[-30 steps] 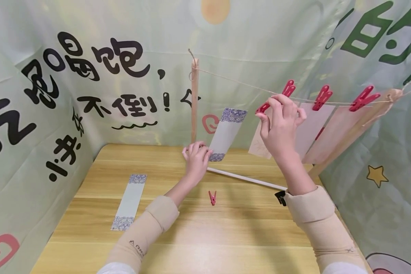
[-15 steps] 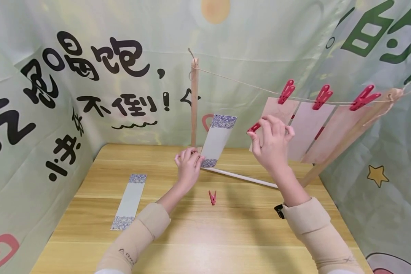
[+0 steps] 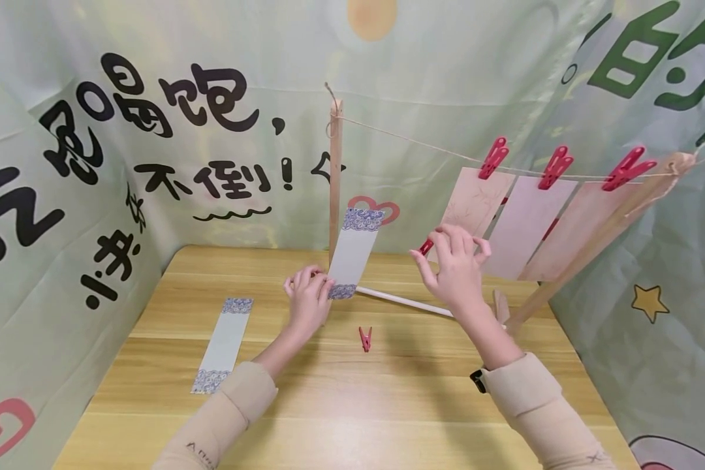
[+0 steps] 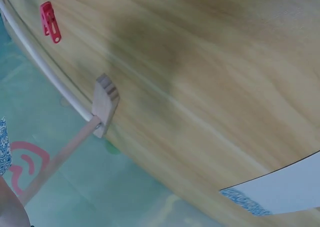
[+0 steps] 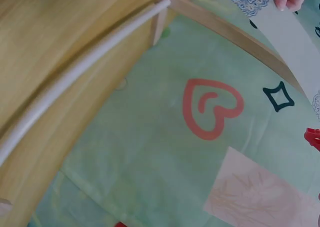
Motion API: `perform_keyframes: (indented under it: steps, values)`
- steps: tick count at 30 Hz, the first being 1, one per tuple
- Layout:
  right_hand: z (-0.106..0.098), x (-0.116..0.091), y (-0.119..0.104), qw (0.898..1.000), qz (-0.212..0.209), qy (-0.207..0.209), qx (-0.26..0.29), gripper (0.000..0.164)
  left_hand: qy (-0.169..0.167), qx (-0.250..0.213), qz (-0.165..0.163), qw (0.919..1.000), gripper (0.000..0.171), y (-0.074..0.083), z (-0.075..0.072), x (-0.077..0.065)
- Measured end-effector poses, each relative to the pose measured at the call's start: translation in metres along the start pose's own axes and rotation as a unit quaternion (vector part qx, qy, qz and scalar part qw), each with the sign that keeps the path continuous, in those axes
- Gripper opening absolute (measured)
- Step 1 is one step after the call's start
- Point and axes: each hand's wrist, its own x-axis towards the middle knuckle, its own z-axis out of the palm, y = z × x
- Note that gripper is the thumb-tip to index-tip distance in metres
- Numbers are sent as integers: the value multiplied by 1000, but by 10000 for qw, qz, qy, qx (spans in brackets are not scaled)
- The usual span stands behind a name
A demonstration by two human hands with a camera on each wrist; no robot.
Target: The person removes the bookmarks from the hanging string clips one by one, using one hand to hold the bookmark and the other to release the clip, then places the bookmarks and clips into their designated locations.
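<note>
My left hand (image 3: 309, 297) pinches a long paper card (image 3: 355, 254) near its lower end, above the table. The card is pale with blue patterned bands at both ends. My right hand (image 3: 458, 274) pinches a red clothespin (image 3: 426, 247) between thumb and fingertips, in front of the hanging cards; in the right wrist view that clothespin (image 5: 312, 136) shows at the right edge. A matching blue-banded card (image 3: 222, 346) lies on the table to the left. Between my arms lies another red clothespin (image 3: 365, 339).
A string (image 3: 405, 138) runs between two wooden posts (image 3: 335, 183). Toward its right end, three red clothespins (image 3: 493, 158) hold pinkish and pale cards (image 3: 476, 202). A white rod (image 3: 405, 302) joins the posts low down, across the wooden table (image 3: 352, 418). Printed cloth hangs behind.
Both hands have drawn away from the string, down and to the left, carrying the card and the clothespin. The leftmost hanging card is now less covered by my right hand.
</note>
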Motion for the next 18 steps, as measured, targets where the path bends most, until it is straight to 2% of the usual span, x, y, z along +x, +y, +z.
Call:
perform_keyframes:
  steps: [8,13,18]
  values:
    - [9,-18,-2,9992,175,-359,-29,53,-236,-41,-300,9993,17,-10,-8,-12]
    - [17,-31,-3,9985,315,-458,-17,53,-213,-112,-510,9984,16,-19,-11,-23]
    - [23,-43,-5,9961,476,-741,23,54,-123,-231,-635,9976,14,-28,-13,-34]
